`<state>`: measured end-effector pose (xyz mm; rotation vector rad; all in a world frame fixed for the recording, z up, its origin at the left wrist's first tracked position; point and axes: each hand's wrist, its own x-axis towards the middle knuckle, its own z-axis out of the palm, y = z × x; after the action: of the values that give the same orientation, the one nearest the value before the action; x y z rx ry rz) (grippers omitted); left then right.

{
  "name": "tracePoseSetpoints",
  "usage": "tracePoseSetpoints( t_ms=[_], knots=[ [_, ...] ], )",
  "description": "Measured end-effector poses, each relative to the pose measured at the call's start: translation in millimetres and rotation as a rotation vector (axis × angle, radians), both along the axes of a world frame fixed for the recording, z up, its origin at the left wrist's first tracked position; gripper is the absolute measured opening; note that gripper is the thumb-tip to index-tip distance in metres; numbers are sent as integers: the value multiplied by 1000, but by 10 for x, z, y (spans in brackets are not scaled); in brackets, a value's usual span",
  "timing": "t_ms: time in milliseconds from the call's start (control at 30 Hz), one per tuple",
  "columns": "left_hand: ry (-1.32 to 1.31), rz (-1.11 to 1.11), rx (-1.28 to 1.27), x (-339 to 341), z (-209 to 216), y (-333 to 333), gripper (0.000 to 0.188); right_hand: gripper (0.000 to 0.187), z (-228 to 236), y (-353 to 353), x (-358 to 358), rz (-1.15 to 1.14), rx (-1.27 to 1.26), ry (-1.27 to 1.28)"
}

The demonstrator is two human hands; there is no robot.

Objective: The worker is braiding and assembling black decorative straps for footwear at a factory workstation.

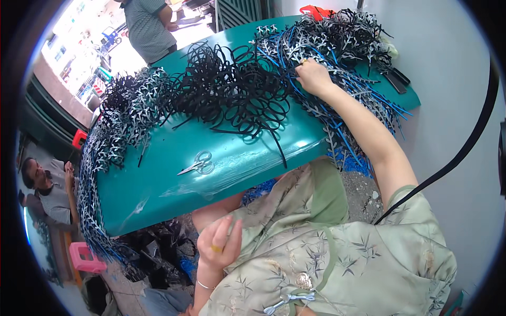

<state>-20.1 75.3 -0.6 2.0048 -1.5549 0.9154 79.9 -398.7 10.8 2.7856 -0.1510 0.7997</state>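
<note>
My right hand (314, 78) reaches across the green table (153, 184), its fingers closed in a bundle of leaf-shaped grey-white trim strips (337, 126) mixed with blue cords. The fingertips are partly hidden among the strips. My left hand (219, 243) is raised near my lap, in front of the table's edge, with its fingers curled in; what it holds, if anything, cannot be made out. To the left of my right hand lies a tangled heap of black cord loops (232, 89). A pair of scissors (198, 164) with clear handles rests nearer to me.
Another pile of leaf trim (118, 121) hangs over the table's left end. A black-handled tool (396, 81) lies at the right end. A pink stool (87, 258) stands at left. One person (147, 29) stands beyond the table; another (52, 187) is at far left.
</note>
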Motion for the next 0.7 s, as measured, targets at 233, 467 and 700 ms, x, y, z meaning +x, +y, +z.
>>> tracePoseSetpoints(
  t_ms=[233,467,700],
  knots=[
    [216,166,-78,137,-276,33,27,12,57,-285,103,-58,-126,3],
    [297,189,-47,206,-340,15,23,24,685,-880,208,-38,468,-591],
    [449,121,-118,269,-322,-149,26,19,2254,-1232,-655,306,798,-1402]
  ],
)
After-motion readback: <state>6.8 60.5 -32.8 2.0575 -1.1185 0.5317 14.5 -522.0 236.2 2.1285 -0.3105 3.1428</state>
